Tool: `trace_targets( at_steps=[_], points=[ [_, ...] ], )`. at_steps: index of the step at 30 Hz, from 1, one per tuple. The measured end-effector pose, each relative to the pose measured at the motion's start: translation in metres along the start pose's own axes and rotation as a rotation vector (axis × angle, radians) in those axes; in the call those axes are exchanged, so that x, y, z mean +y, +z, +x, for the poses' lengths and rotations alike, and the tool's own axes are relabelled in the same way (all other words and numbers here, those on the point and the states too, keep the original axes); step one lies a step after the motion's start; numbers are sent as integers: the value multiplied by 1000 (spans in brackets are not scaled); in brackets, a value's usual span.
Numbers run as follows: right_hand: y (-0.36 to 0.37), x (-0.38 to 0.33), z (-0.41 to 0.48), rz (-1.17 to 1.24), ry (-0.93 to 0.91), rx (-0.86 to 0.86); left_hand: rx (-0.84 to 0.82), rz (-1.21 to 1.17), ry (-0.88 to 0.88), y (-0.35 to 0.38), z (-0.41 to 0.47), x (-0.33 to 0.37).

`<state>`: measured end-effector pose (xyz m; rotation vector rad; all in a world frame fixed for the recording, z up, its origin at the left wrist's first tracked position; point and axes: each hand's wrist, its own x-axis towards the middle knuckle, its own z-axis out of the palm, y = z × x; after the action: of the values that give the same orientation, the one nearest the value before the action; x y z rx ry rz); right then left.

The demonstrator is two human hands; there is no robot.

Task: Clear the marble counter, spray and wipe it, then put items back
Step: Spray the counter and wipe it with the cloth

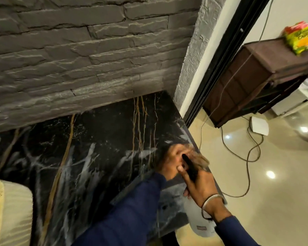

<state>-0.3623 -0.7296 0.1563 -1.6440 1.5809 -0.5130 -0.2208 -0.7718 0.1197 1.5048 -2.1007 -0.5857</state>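
Observation:
The black marble counter (100, 142), veined in gold and white, runs along the foot of a grey stone wall. My left hand (172, 162), in a navy sleeve, is blurred at the counter's right edge and seems to press a tan cloth (201, 159) onto the marble. My right hand (200, 185), with a bangle at the wrist, grips a white spray bottle (197, 221) just off that edge. The bottle's black spray head (189, 166) points toward the counter, right beside my left hand. No loose items show on the marble in view.
A cream cushion (9, 210) sits at the lower left. Past the counter's right edge lies glossy beige floor with a black cable (252, 157) and a white box (259, 126). A brown cabinet (247, 80) carries a green snack packet (300, 38).

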Motion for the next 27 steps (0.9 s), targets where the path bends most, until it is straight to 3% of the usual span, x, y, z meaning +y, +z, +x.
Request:
trace_targets(
  at_steps=[2,5,6,9,12,15,16,18,21,24,27],
  points=[
    [3,-8,-13,7,-18,-56,189,40,-132,18,-24,-36],
    [12,-15,-22,59,-78,-105,348,-63,-705,1,-70,-104],
    [16,-15,-24,66,-92,-115,441,-11,-823,-8,-84,-124],
    [26,-11,-27,9,-93,-153,489,222,-988,-10,-106,-158],
    [28,-4,-31,-72,-105,-188,535,145,-1052,10,-89,-139],
    [15,6,-40,-18,-121,-183,629,-78,-907,37,-53,-80],
    [9,11,-44,2,-127,-179,558,-51,-776,50,-42,-56],
    [-4,23,-52,13,-135,-155,243,28,-551,79,-25,-14],
    [-17,45,-59,-88,-170,-92,-143,-44,-261,109,-22,22],
    [-27,60,-70,-50,-184,-152,-72,-29,-217,113,-49,8],
    [-36,69,-81,39,-175,-226,128,84,-353,92,-85,-33]
  ],
)
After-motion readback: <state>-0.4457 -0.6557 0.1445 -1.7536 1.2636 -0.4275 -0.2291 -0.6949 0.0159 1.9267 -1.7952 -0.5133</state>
